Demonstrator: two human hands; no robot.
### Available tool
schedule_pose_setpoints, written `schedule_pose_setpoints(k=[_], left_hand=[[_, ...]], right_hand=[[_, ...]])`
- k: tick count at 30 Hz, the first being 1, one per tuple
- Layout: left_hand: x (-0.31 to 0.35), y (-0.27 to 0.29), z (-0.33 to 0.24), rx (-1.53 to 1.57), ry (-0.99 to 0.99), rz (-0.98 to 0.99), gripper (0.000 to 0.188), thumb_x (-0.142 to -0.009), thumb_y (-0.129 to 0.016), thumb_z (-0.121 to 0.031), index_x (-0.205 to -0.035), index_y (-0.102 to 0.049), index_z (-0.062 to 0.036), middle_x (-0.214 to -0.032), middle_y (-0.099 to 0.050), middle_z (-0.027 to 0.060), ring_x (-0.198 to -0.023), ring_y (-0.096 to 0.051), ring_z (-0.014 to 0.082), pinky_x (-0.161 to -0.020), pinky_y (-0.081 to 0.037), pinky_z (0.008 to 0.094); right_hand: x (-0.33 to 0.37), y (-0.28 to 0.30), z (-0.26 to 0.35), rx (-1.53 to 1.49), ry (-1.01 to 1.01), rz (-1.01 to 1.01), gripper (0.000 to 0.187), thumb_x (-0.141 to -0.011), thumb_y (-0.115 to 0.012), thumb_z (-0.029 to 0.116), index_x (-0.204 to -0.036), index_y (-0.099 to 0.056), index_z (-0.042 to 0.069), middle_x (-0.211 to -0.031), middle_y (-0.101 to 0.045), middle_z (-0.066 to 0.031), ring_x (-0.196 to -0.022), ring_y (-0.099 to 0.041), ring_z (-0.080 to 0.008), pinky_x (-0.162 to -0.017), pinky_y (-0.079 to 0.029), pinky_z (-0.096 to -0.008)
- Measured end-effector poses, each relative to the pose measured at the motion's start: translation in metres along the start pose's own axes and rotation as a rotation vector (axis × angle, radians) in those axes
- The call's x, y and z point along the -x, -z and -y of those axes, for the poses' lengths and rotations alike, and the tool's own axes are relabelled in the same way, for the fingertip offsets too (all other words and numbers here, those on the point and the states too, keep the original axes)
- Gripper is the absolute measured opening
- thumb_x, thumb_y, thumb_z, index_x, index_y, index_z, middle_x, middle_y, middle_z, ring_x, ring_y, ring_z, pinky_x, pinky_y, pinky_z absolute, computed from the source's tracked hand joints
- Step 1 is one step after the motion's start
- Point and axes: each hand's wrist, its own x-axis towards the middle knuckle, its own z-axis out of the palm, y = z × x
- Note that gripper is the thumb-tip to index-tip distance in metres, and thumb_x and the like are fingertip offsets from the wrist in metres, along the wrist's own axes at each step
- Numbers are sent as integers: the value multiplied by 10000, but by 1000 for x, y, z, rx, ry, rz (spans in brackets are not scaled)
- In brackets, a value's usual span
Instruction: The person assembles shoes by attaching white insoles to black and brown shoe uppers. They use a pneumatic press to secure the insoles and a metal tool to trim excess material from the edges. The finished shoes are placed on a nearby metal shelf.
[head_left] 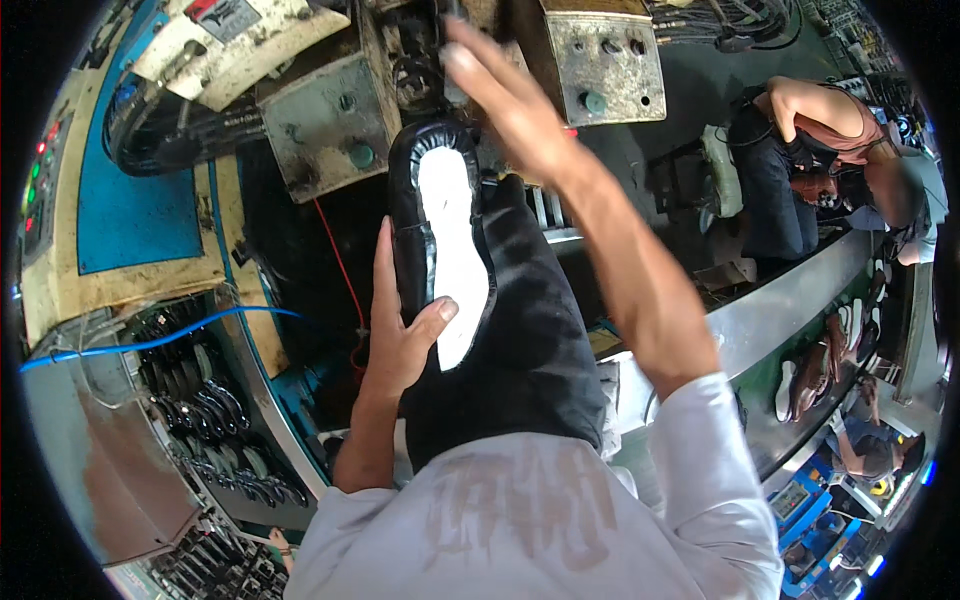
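Note:
My left hand point(400, 335) grips a black shoe upper point(405, 190) by its heel end, thumb pressed on the white insole point(450, 240). The shoe is sole side up, and its toe points up into the worn machine head point(415, 65). My right hand point(505, 95) is raised above the toe with fingers stretched out and blurred. It touches or hovers at the machine's dark parts near the top edge and holds nothing I can see. A black cloth point(540, 340) hangs below the shoe.
Grey metal boxes with green knobs point(325, 125) point(605, 65) flank the machine head. A panel of red and green lights point(40, 170) and a blue hose point(150, 340) are at the left. Racks of dark parts point(215, 410) lie lower left. A conveyor with shoes point(810, 375) runs on the right, where other people point(830, 130) work.

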Motion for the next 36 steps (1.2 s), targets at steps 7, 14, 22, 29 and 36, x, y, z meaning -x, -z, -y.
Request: schedule_pose_setpoints(k=[7, 14, 22, 29, 36], left_hand=[[56, -39, 44, -162, 64, 99, 997, -947, -730, -15, -1737, -122, -34, -1734, -279, 246, -1550, -394, 326, -1222, -421, 412], [80, -74, 98, -92, 240, 101, 955, -995, -725, -71, -1751, -143, -103, -1736, -282, 240, -1415, -563, 338, -1163, -495, 409], [74, -62, 108, -69, 335, 196, 994, -1022, -745, -147, -1756, -76, -118, -1651, -398, 291, -1353, -617, 285, -1183, -454, 389], [74, -68, 113, -104, 348, 161, 1013, -1022, -753, -173, -1753, -56, -105, -1620, -451, 311, -1418, -585, 311, -1211, -422, 399], [80, -80, 104, -281, 304, 174, 968, -1035, -711, -128, -1747, -56, -84, -1704, -310, 330, -1535, -434, 396, -1269, -354, 427]], right_hand=[[160, 5, -42, -619, -482, -93, 613, -1116, -562, 541, -1476, -610, 48, -1165, -750, -49, -996, -707, -130, -898, -616, -335], [371, 149, -88, 958, -303, -546, 317, -996, -763, 227, -1225, -778, 9, -1138, -767, -204, -1069, -716, -362, -980, -546, -458], [558, 146, -87, 1313, -863, -698, 753, -963, -807, 362, -1530, -516, -38, -1377, -564, -311, -1329, -507, -485, -1111, -424, -569], [580, 188, -86, 706, -866, -912, 428, -1076, -632, 259, -1245, -717, -124, -1083, -738, -207, -867, -670, -226, -784, -537, -390], [318, 120, 19, -433, -722, -229, 559, -999, -666, 104, -1535, -521, 38, -924, -679, -93, -712, -606, -180, -612, -468, -361]])
